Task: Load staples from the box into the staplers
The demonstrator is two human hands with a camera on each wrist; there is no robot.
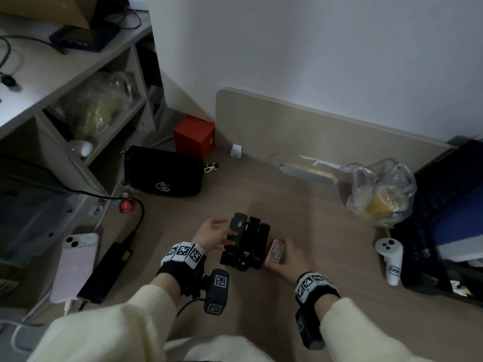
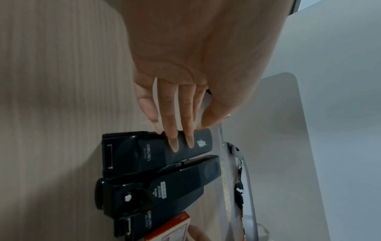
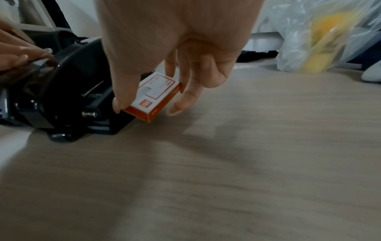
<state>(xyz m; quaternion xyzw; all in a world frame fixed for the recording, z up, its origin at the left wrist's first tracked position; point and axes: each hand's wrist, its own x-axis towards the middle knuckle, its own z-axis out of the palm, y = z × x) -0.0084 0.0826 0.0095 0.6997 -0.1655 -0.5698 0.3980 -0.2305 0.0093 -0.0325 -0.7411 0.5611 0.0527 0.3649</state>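
While the right hand (image 3: 164, 53) pinches the box (image 3: 153, 96), lift it clear of the staplers (image 1: 247, 242). The left hand (image 2: 185, 81), fingers (image 2: 172, 138) straight, should steady the nearest one.

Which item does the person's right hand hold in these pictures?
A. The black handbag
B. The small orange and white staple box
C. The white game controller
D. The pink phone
B. The right hand pinches the staple box between thumb and fingers beside the black staplers, while the left hand rests its fingers on the leftmost stapler.
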